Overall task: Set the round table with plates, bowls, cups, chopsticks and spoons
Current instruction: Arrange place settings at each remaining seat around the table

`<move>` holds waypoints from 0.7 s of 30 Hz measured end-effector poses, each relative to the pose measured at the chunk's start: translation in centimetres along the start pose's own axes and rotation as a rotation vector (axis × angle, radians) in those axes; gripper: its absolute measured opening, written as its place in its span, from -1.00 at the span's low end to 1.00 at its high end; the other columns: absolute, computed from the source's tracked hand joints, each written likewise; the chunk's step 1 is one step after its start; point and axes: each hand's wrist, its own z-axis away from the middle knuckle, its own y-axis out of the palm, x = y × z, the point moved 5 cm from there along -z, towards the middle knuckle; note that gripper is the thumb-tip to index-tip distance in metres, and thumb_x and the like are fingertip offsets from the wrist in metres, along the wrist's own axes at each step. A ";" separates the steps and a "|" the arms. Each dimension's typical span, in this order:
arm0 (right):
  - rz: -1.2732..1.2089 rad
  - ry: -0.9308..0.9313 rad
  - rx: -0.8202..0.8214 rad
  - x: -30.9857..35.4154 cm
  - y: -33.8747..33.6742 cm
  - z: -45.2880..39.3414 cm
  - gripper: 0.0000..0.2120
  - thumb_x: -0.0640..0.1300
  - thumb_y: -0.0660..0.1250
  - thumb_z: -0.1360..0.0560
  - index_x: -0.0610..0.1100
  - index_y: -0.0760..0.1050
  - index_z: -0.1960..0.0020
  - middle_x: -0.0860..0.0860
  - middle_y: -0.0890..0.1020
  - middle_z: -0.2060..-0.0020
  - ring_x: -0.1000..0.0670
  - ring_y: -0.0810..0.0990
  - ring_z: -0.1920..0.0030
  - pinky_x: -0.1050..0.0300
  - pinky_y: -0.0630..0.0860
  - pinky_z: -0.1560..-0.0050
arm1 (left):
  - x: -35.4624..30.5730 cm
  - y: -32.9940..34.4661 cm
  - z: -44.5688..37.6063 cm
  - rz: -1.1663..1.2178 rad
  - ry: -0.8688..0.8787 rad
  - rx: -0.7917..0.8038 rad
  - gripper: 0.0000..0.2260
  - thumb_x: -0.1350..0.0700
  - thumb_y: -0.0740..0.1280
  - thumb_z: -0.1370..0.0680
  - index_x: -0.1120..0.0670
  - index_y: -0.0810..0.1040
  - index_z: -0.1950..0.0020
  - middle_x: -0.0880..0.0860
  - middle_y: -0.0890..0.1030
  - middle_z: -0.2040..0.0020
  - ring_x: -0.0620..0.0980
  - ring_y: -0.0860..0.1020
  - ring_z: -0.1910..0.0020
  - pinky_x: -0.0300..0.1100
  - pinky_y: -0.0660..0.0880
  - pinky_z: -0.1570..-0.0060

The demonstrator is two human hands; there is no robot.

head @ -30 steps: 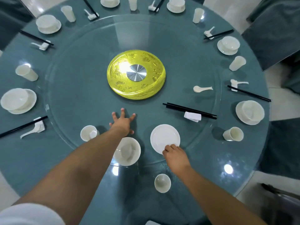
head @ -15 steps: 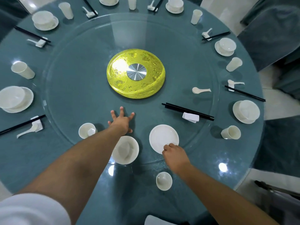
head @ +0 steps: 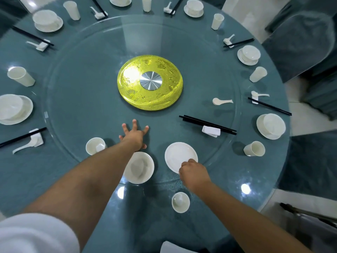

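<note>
One plate [head: 179, 156]: stiff, slick, breakable | right hand [head: 194, 172] pinches near rim | left hand [head: 135, 136] splayed flat on glass turntable [head: 91, 97]

Glossy glass turntable [head: 76, 88], brushed-metal hub [head: 151, 81], glazed plate [head: 177, 154].

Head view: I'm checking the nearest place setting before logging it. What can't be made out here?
- Right hand covers the plate near rim; grip underneath hidden.
- Left hand on the glass turntable: palm contact hidden by the hand itself.
- Cup holds a small white piece, too small to identify.
- White object, cut by bottom edge.
</note>
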 end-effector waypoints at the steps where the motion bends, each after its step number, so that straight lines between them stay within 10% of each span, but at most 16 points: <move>1: -0.010 0.001 -0.021 -0.1 -0.1 -0.1 -0.80 -0.19 0.25 -0.50 -0.12 0.62 -0.04 0.02 0.59 0.05 -0.11 0.49 -0.09 0.01 0.53 0.10 | -0.1 0.0 0.0 0.001 0.000 -0.001 -0.18 0.01 0.45 -0.51 -0.36 -0.05 -0.53 -0.03 -0.40 -0.55 0.35 -0.36 -0.50 0.44 0.09 -0.37; 21: -0.137 0.085 -0.106 -1.0 -0.9 -0.3 -0.81 -0.09 0.17 -0.58 -0.13 0.52 -0.05 -0.01 0.50 0.00 -0.21 0.60 0.14 0.03 0.47 0.23 | -1.5 -0.3 1.2 0.029 -0.006 0.002 -0.19 0.05 0.42 -0.53 -0.32 -0.05 -0.55 -0.01 -0.40 -0.55 0.35 -0.36 -0.50 0.43 0.07 -0.39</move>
